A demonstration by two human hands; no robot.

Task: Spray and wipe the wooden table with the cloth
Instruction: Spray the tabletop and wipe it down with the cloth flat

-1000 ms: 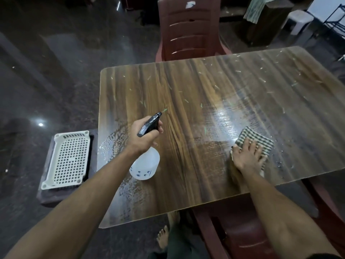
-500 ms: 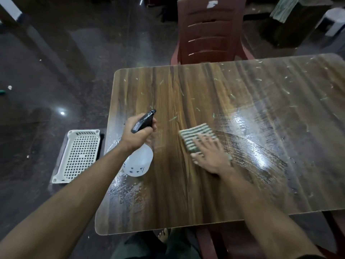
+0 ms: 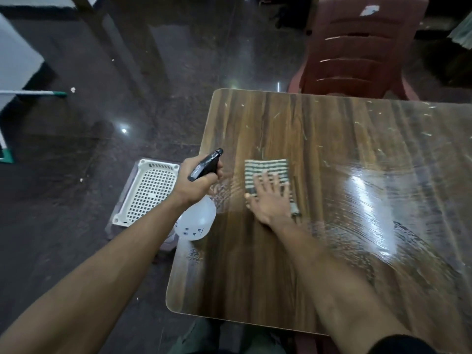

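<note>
The wooden table point(image 3: 319, 139) fills the right half of the head view, wet and streaked at its right and near side. A green-and-white checked cloth point(image 3: 265, 169) lies flat on it near the left edge. My right hand point(image 3: 270, 198) presses on the cloth with its fingers spread straight. My left hand point(image 3: 196, 183) grips the neck of a white spray bottle point(image 3: 195, 223) with a black nozzle, held above the table's left edge, nozzle aimed away from me.
A white perforated plastic tray point(image 3: 146, 190) sits on a low dark stand left of the table. A red plastic chair point(image 3: 357, 47) stands at the far side. The floor is dark and glossy. A white pole with a green tip point(image 3: 33, 93) lies far left.
My right hand has slid the cloth from the table's right side across to near the left edge, leaving wet streaks. The left hand keeps its hold on the bottle. The camera turned left.
</note>
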